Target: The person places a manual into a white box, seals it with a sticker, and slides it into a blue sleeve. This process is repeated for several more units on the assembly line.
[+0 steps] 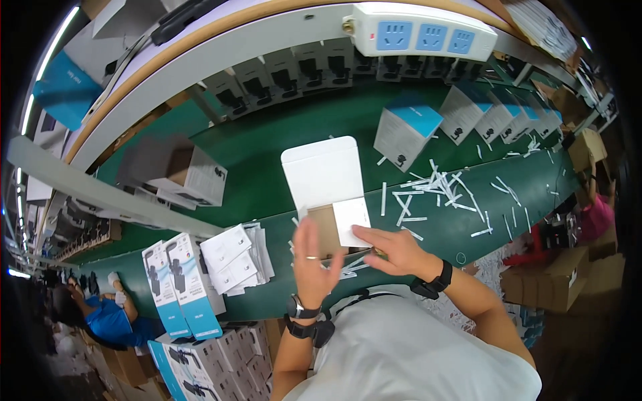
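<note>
An open white product box (319,175) with a brown cardboard insert (326,230) sits on the green conveyor belt (281,160) right in front of me, its lid flap standing up. My left hand (313,259), wearing a ring, grips the box's left side. My right hand (394,248) presses a white folded leaflet (352,220) flat into the box opening, fingers spread on it. Both wrists wear black watches.
A stack of white leaflets (235,257) and blue-and-white sleeves (179,284) lie to my left. Closed grey-and-blue boxes (406,134) stand on the belt, with white paper strips (435,190) scattered to the right. A power strip (420,32) hangs overhead. Another worker in blue (110,314) sits at the left.
</note>
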`<state>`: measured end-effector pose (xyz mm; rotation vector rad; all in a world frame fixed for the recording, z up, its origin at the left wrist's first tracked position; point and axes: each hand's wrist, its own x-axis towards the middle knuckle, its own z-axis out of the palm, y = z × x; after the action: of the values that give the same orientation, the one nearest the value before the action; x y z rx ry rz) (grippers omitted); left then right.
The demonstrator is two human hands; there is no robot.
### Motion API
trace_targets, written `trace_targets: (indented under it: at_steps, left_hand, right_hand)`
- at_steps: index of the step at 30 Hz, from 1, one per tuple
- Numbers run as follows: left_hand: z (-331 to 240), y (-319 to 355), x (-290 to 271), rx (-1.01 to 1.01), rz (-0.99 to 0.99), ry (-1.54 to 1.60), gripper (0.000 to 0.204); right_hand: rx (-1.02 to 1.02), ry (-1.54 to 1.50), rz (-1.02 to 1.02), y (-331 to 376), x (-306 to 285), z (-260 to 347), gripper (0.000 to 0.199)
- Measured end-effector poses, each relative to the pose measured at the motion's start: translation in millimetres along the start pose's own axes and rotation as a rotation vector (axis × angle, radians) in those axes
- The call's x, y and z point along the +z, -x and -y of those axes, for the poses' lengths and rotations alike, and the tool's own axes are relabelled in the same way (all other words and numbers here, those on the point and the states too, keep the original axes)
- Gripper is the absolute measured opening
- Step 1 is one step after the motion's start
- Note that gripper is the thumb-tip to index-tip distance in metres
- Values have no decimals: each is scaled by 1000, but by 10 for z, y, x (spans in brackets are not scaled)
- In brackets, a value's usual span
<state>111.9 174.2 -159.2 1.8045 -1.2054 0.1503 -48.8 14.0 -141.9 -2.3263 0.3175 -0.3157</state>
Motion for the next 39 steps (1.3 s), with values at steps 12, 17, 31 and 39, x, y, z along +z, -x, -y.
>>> trace_targets:
  at_steps: [12,17,31,39]
  left_hand:
    - [94,125,308,191,311,-357,68]
    - [110,103,309,205,314,-354,68]
    - [171,180,343,230,314,-327,46]
    - [160,241,264,8,590,-284,43]
  right_hand:
    - [119,227,-320,-421,-36,-428,16]
    - [169,187,-325,-469,4,-402,17]
    - [-92,356,-179,-1262,671,82,24]
    - [-184,-166,-123,-1359,707,262,28]
